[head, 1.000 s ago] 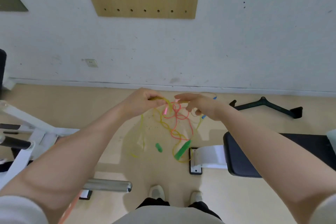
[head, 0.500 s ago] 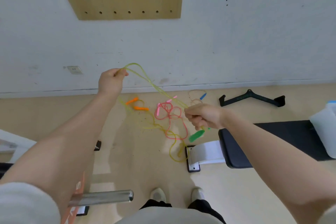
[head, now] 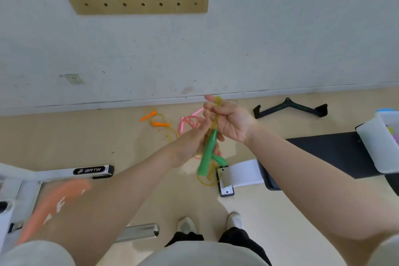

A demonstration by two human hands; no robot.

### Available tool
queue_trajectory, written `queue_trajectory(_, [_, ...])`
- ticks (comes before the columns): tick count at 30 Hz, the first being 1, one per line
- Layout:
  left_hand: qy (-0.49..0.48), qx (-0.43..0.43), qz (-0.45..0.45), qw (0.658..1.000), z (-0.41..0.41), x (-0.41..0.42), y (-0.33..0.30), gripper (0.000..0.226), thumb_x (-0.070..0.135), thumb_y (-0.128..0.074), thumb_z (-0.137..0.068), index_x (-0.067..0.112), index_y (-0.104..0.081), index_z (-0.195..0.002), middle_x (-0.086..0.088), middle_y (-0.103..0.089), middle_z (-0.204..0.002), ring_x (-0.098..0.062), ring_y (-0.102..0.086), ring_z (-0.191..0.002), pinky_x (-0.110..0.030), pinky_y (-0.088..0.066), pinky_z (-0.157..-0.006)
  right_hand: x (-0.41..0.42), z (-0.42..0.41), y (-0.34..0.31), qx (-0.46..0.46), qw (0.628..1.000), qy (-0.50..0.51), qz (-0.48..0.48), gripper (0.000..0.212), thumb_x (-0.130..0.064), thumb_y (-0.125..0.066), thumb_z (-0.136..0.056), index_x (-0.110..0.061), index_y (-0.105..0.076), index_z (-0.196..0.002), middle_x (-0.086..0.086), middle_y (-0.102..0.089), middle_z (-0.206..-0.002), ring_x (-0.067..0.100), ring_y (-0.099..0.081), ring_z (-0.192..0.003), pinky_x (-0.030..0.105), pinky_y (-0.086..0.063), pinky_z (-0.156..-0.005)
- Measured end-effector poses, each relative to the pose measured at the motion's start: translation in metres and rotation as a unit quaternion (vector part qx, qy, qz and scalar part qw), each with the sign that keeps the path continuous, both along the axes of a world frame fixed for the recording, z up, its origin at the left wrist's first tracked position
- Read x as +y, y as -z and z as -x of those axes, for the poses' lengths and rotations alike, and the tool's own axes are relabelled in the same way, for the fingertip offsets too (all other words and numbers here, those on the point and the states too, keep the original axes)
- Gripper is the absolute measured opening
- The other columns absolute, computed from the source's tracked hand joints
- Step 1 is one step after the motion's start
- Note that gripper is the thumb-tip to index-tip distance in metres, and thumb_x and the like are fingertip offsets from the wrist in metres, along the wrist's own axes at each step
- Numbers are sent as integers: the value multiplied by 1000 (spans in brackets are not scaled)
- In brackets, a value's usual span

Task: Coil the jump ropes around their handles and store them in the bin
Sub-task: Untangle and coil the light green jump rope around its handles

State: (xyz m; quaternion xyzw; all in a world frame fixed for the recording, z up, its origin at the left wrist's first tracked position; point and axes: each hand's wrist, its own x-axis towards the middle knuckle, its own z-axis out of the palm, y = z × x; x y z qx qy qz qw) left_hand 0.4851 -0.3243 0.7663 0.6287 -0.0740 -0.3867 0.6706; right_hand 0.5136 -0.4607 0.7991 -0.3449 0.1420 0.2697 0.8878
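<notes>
The step in hand looked like the coiling of the first rope, the one with green handles. The left hand gripped the handles from the side, its fingers curled round them near their upper ends, though blur hid the exact hold. The yellow cord ran up from the handles across the palm of the right hand, whose fingers were half spread and bent, the cord passing over the fingertips; whether it was pinched there could not be told. Below the left fingers the rest of the cord hung in loose loops toward the floor.

Beyond the fingers, the orange-handled rope and the pink rope lay untouched. The white bin sat well to the right of the right hand, on a dark bench.

The next move probably called for the right hand to carry the cord round the handles in tight turns while the left kept them together.
</notes>
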Motion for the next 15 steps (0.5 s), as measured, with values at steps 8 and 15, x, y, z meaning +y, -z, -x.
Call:
queue_trajectory(8, [35, -4, -58, 998, -1, 22, -3, 21, 20, -48, -97, 5, -53, -82, -3, -57, -66, -19, -55, -56, -29, -53, -58, -8, -11, -14, -26, 997, 76, -3, 20, 3, -31, -96, -4, -44, -109, 12, -70, -82, 23, -71, -72, 44, -58, -68])
queue_trajectory(15, [-55, 23, -21, 998, -4, 17, -18, 36, 32, -36, -100, 3, -56, -103, -16, -68, -80, -25, -68, -72, -40, -58, -73, -5, 1, -3, -96, 956, -164, 225, 16, -10, -44, -96, -7, -57, -104, 8, -65, -100, 13, -65, -80, 24, -54, -72])
